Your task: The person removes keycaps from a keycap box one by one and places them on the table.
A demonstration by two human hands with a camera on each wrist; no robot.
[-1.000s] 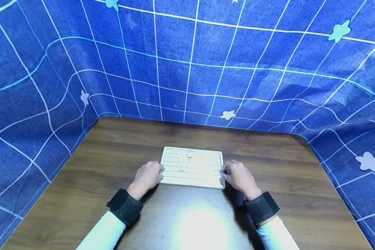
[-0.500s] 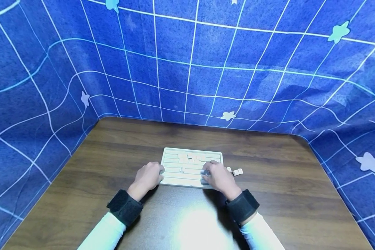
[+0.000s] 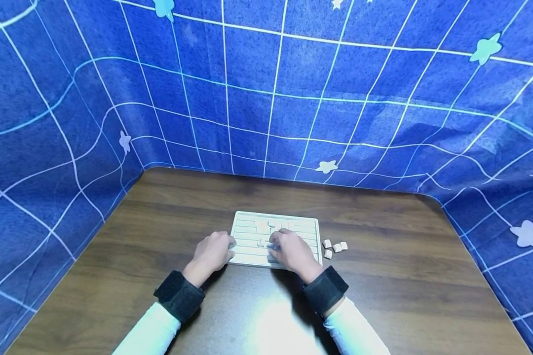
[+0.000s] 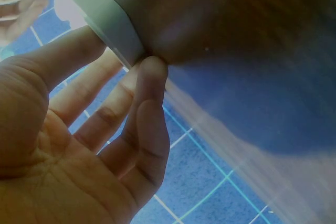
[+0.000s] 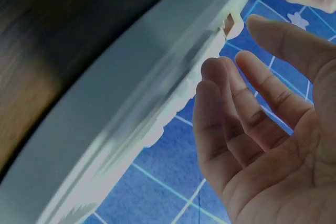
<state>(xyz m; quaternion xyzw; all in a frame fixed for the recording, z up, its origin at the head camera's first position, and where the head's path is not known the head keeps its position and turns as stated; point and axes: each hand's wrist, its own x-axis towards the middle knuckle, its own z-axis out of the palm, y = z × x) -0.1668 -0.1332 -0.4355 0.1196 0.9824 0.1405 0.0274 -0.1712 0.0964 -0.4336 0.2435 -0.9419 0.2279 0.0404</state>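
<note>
A white ridged tray [image 3: 248, 256] lies on the table, with several small white cube-like pieces seated in its far rows. One raised white piece [image 3: 260, 243] stands apart near the middle. My left hand [image 3: 214, 251] holds the tray's left edge; in the left wrist view its thumb and curled fingers [image 4: 152, 82] meet the tray corner [image 4: 118, 30]. My right hand [image 3: 290, 251] hovers over the tray's middle, just right of the raised piece. In the right wrist view its thumb and fingers [image 5: 210, 124] are loosely bent and apart, with nothing between them, close to that piece [image 5: 232, 25].
Several loose white cubes, one white cube [image 3: 336, 247] among them, lie on the wooden table [image 3: 404, 246] right of the tray. A blue grid-patterned curtain [image 3: 293, 98] with stars surrounds the table's back and sides. Bright glare falls on the table in front.
My right hand has moved left from the tray's right edge to over its middle, leaving several white cubes in sight on the table. The left hand stays at the left edge.
</note>
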